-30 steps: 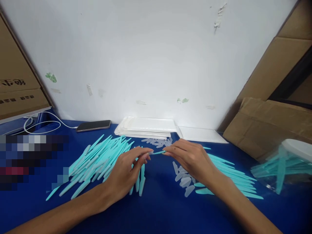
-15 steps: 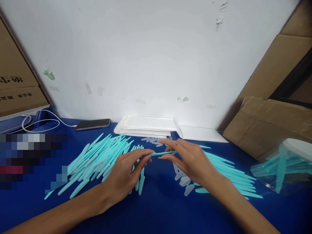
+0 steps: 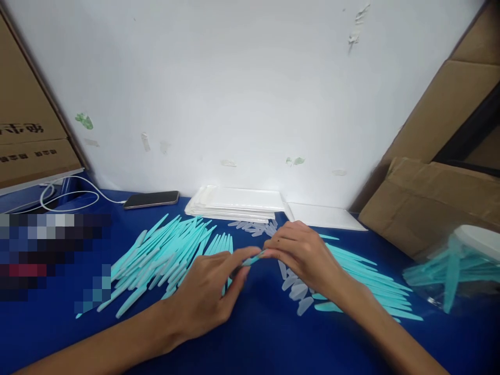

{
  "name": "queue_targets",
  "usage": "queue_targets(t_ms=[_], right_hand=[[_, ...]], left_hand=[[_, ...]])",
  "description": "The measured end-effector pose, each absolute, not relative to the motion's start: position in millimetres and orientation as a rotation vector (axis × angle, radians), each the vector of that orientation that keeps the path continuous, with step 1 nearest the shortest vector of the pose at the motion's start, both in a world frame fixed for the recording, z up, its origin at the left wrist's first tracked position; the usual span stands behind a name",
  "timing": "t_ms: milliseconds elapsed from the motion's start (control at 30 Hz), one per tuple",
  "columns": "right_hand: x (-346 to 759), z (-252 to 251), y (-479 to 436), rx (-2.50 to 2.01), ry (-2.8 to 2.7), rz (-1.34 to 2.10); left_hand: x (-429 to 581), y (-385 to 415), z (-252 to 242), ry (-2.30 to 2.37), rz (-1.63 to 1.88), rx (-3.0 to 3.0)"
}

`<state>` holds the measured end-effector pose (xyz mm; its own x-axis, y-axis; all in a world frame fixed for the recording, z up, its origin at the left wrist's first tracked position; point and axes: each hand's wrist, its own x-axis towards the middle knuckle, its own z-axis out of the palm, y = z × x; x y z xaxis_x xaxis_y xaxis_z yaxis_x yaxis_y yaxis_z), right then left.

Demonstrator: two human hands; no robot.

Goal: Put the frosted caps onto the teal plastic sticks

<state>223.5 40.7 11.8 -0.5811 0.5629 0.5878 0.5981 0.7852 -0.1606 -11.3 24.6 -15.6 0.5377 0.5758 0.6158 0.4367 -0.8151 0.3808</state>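
Observation:
A slim turquoise eyebrow razor (image 3: pixel 254 258) is held between my two hands above the blue table. Thumb and fingers of my left hand (image 3: pixel 213 284) pinch one end. My right hand (image 3: pixel 302 252) pinches the other end, its fingers bunched close to the left fingertips, so most of the razor is hidden. Left of my hands lies a heap of turquoise razors (image 3: pixel 167 255), many with translucent caps. A small row of razors (image 3: pixel 222 242) sits partly behind my left hand. Loose translucent caps (image 3: pixel 297 290) lie below my right hand. More razors (image 3: pixel 365 273) are spread beside my right forearm.
More caps (image 3: pixel 255 227) lie before a stack of white packets (image 3: pixel 242 198) against the wall. A phone (image 3: pixel 151 199) on a white cable rests back left. A clear tub of razors (image 3: pixel 453 273) lies at right, near a cardboard box (image 3: pixel 429 208). A pixelated patch covers the left edge.
My hands have come closer together and the razor is tilted more, with less of it showing. The right fingers have closed in on its end. The view has shifted slightly.

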Motion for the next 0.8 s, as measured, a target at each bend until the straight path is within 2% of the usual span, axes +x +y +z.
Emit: queue_targets(t_ms=[100, 200, 433, 567, 800], right_hand=[[225, 11, 43, -0.874, -2.446, -0.105], [230, 13, 47, -1.003, -2.407, -0.204], [269, 12, 67, -1.686, -2.242, -0.470], [293, 7, 78, -1.979, -2.314, -0.417], [310, -2, 88, -2.008, -2.350, -0.290]], left_hand=[[-12, 25, -18, 0.826, 1.028, 2.692], [-13, 26, -19, 0.772, 1.143, 2.760], [-15, 27, -24, 0.728, 1.204, 2.942], [-14, 27, -24, 0.768, 1.113, 2.954], [-13, 19, -19, 0.897, 0.825, 2.880]])
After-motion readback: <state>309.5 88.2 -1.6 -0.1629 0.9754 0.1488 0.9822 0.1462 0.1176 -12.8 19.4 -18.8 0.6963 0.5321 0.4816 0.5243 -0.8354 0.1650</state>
